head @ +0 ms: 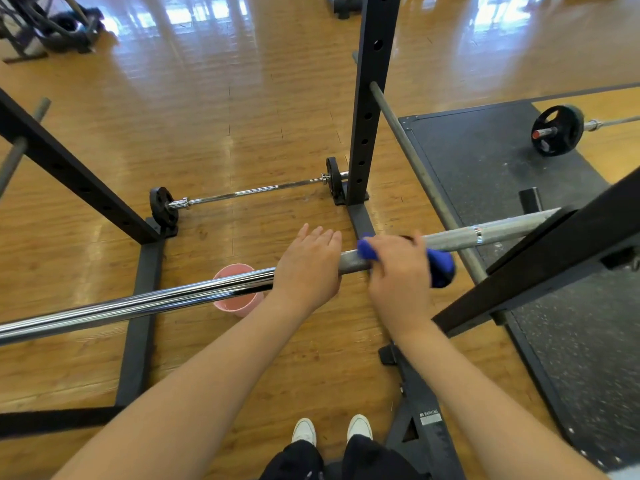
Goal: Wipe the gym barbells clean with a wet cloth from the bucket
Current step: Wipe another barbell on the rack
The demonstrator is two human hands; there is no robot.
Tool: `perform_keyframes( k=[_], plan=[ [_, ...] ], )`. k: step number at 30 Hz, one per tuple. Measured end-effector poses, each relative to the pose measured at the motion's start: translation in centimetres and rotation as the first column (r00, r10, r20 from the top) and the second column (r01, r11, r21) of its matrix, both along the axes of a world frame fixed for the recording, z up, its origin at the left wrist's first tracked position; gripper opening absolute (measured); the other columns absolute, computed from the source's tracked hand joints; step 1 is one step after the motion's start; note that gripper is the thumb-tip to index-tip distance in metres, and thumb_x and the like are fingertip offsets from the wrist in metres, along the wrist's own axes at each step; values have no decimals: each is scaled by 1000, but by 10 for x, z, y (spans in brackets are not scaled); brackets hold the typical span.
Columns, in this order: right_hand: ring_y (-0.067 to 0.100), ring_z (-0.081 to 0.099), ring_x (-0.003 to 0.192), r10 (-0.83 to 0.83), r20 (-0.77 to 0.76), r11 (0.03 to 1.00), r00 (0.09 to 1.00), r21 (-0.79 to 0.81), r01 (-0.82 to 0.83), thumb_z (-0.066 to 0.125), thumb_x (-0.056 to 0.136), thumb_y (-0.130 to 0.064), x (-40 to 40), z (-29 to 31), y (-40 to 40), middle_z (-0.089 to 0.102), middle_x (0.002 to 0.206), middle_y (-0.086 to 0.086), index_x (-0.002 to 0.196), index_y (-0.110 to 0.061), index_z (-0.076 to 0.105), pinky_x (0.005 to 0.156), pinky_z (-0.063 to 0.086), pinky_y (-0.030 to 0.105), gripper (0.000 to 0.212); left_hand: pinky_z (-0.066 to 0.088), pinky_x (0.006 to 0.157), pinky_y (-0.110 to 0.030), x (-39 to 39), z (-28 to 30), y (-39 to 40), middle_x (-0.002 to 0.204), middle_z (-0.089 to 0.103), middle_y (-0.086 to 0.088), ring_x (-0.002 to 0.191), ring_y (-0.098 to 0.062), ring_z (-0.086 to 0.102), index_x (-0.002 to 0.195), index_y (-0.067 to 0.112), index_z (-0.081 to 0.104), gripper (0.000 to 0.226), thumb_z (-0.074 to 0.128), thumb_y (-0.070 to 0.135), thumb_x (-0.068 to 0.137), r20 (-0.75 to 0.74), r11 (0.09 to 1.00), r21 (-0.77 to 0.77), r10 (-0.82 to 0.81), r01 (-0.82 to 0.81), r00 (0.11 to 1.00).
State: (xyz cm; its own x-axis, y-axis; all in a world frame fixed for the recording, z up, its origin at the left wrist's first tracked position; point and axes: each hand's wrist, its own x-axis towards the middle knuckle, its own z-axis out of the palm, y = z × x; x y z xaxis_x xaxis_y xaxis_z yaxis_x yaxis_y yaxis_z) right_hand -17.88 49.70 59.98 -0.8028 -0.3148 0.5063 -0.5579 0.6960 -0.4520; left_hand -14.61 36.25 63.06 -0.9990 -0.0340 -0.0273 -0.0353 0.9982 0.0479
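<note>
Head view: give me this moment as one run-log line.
step: wiping racked barbell | right hand: grips blue cloth around bar | left hand: rests flat on bar | pink bucket: on floor beneath

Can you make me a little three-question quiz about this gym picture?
1. True or false: the right hand grips a blue cloth on the long silver metal barbell.
2. What colour is the round plastic bucket on the floor? A green, B pink, C yellow.
3. Fill in: the left hand rests on the barbell with fingers ____.

Key: 1 true; 2 B; 3 straight.
</note>
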Motion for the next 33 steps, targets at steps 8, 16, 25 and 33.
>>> perform_keyframes(
  k=[8, 16, 25, 33],
  plan=[
    [28, 62, 91, 40, 46, 999, 998, -3, -40, 42, 86, -11, -35, 6, 56, 68, 96, 12, 104, -2, 67, 89, 48, 36, 32, 3, 117, -32, 2, 0, -1, 151, 34, -6, 142, -19, 25, 147, 8, 25, 64, 53, 27, 93, -7, 1000, -5, -16, 16, 1000],
    [29, 63, 102, 139, 22, 989, 990, 43, -139, 66, 72, 15, 13, -2, -9, 68, 105, 13, 109, 1, 66, 102, 39, 49, 40, 5, 116, -30, 2, 0, 1, 146, 41, -3, 138, -16, 31, 144, 11, 32, 55, 48, 26, 94, -29, 1000, 17, 0, 1, 1000],
    [38, 56, 116, -133, 44, 991, 990, -21, 134, 54, 78, 17, -25, -10, 60, 63, 116, 20, 117, 6, 61, 102, 38, 59, 41, 3, 117, -32, 4, 1, 1, 150, 35, -7, 141, -19, 27, 147, 7, 24, 63, 51, 25, 93, -12, 999, -30, -37, 37, 999],
    [33, 57, 115, 214, -28, 976, 976, 37, -213, 51, 80, 6, 15, -16, 6, 64, 119, 18, 118, 2, 62, 102, 40, 53, 39, 4, 117, -31, 3, 2, 0, 150, 36, -4, 141, -15, 27, 147, 9, 25, 60, 49, 24, 94, -2, 999, -7, -40, 40, 999]
  ],
)
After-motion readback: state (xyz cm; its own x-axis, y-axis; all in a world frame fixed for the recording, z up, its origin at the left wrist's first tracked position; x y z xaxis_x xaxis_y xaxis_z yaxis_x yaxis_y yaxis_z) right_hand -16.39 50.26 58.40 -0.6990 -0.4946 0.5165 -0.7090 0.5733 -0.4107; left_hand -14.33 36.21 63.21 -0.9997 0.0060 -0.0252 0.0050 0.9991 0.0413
